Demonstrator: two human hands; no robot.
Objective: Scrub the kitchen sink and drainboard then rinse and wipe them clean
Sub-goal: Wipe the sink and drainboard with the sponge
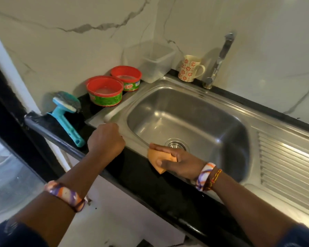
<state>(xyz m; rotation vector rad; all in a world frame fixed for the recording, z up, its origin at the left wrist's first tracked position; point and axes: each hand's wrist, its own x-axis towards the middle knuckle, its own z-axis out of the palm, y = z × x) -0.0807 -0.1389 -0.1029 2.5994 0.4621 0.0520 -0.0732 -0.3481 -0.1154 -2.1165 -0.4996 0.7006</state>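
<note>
The right hand [175,157] grips an orange cloth [159,162] at the sink [221,111] rim. The left hand [105,139], fisted and holding nothing, rests on the tabletop [150,186].

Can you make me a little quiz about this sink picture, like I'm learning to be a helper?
1. True or false: the right hand holds an orange cloth at the front rim of the sink.
2. What stands nearest the tap? A) the flowered mug B) the blue brush C) a red-rimmed tub
3. Fill in: the ridged drainboard lies on the ____ side of the basin.

Key: 1 true; 2 A; 3 right. The left hand, a fist, rests on the counter edge and holds nothing that I can see.
</note>
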